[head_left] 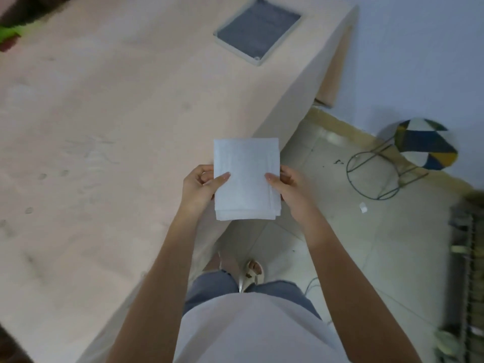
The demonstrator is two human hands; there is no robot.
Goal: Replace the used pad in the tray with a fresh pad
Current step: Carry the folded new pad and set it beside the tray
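A folded white pad (pixel 246 179) is held up in front of me over the table's near edge. My left hand (pixel 201 187) grips its left side, thumb on top. My right hand (pixel 286 188) grips its right side the same way. Far off on the table lies the shallow pale tray (pixel 259 61), with a dark grey pad (pixel 258 28) lying flat inside it. Neither hand is near the tray.
The pink table (pixel 104 127) runs from lower left to upper right, its edge just under the pad. On the tiled floor at right stands a stool (pixel 419 145) with a patterned seat and wire legs. A rack (pixel 466 271) stands at the far right.
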